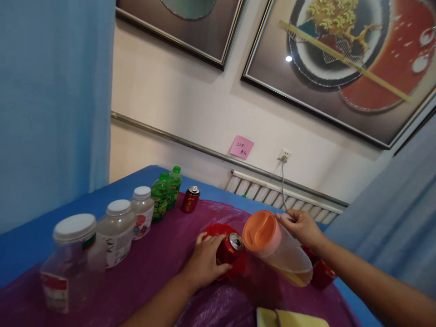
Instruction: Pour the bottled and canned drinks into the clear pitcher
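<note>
My left hand [205, 260] is wrapped around a red drink can [229, 249], which tilts over a red scalloped dish [218, 229]. The can's top faces up and to the right. By its handle, my right hand [303, 228] grips a translucent pitcher [284, 256] with an orange lid [260, 230]. That pitcher leans to the left, its lid close beside the can's top, with some yellowish liquid low in its body. No stream of liquid can be made out between them.
Clear jars with white lids [75, 227], two green bottles [160, 195] and another red can [191, 199] line the left of the purple-covered table [150, 281]. Red items [322, 274] stand behind the pitcher. A yellow cloth or pad [293, 319] lies at the front edge.
</note>
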`<state>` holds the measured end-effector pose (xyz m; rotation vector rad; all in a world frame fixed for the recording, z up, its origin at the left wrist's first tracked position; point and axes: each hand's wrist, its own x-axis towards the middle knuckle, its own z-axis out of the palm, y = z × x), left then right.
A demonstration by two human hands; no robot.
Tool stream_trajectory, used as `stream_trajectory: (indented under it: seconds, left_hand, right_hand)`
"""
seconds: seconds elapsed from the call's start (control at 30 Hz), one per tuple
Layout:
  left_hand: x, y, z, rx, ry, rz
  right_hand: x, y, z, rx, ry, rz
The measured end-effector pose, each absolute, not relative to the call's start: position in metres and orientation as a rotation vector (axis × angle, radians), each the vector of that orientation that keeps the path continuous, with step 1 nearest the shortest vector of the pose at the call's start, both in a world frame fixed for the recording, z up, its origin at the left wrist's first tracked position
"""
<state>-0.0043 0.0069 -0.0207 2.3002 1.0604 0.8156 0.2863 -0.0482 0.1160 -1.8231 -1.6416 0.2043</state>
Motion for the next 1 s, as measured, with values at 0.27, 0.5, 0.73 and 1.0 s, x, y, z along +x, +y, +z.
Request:
stream_trajectory:
  seconds: [0.27, 0.5, 0.73, 1.0]
  left_hand:
    - [-0.0044, 0.0076, -0.0217, 2.295, 1.043, 0.834]
    - [-0.0043, 0.0072, -0.0213, 2.295, 1.054, 0.84]
    - [-0.0045, 0.0065, -0.0193, 2.291, 1.047, 0.823]
    - [-0.0055, 0.0058, -0.0186, 2.297, 1.041, 0.829]
  right_hand:
    - [0.2861, -0.0488, 0.1163, -1.838, -1.657, 0.171]
    - [0.2893, -0.0477, 0.114, -1.854, -1.674, 0.148]
    - [0.2862, -0.049, 0.1164, -1.849, -1.67, 0.162]
    - [0.286, -0.0497, 0.116, -1.823, -1.673, 0.159]
